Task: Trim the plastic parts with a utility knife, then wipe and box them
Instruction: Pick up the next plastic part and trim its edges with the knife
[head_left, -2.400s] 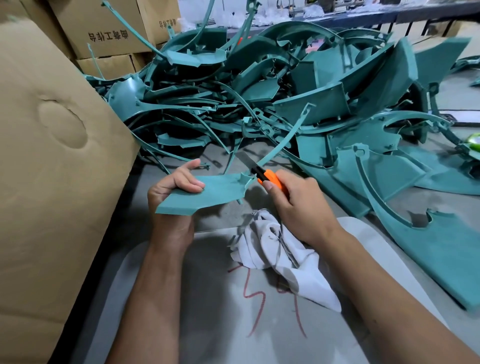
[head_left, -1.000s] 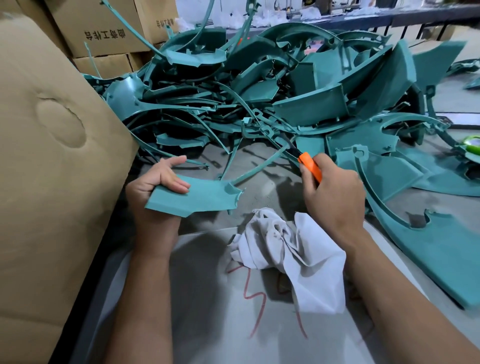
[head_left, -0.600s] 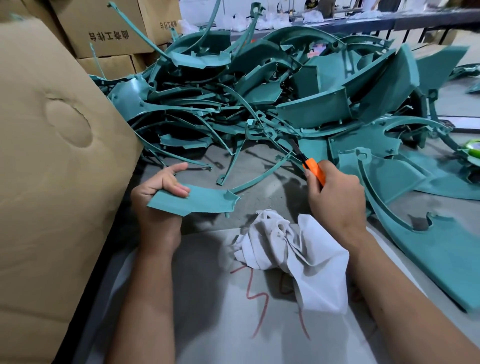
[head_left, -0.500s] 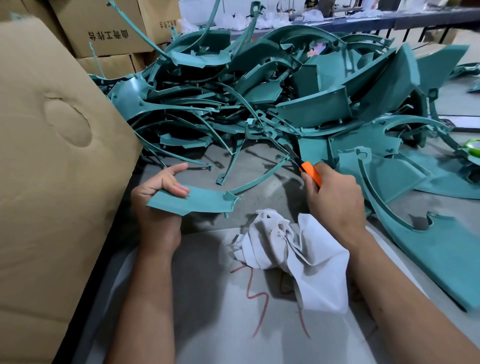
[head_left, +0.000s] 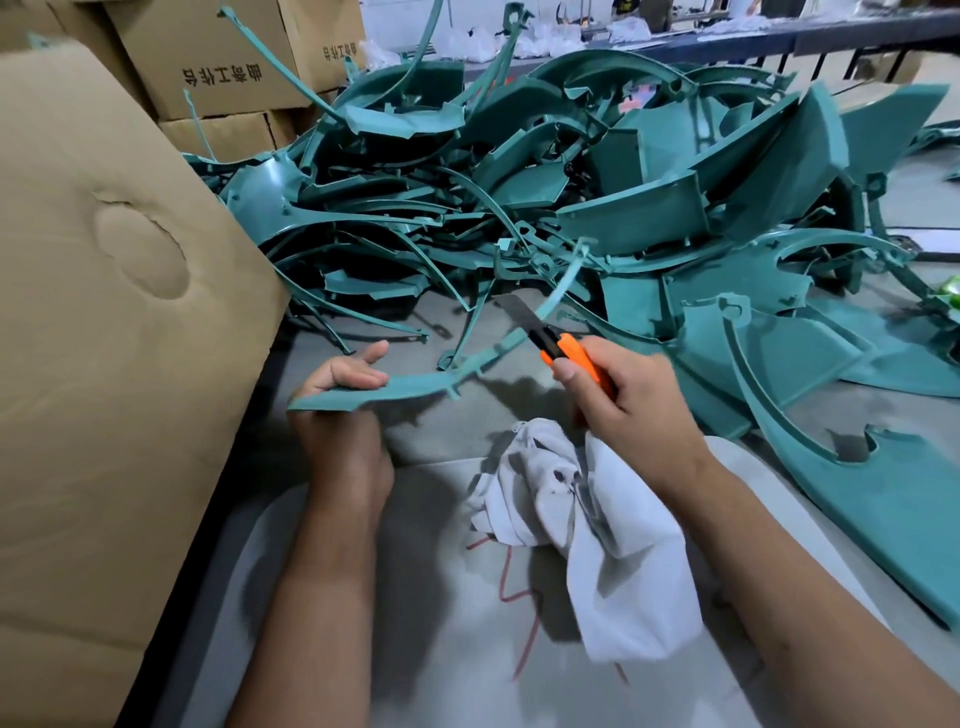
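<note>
My left hand (head_left: 340, 415) grips the wide end of a teal plastic part (head_left: 405, 387), held nearly edge-on above the table; its thin curved strip rises up and to the right. My right hand (head_left: 631, 410) holds an orange utility knife (head_left: 563, 353) with the blade out, and the blade lies against that strip. A crumpled white cloth (head_left: 587, 525) hangs just below my right hand; whether the hand also holds it I cannot tell.
A big heap of teal plastic parts (head_left: 571, 182) fills the far side of the grey table (head_left: 457, 431). More teal parts (head_left: 883, 493) lie flat at the right. A large cardboard box flap (head_left: 104, 338) stands at the left, with stacked cartons (head_left: 228, 67) behind it.
My right hand drew the knife away along the strip to the right, then came back to it. My left hand tilted the part from flat to nearly edge-on.
</note>
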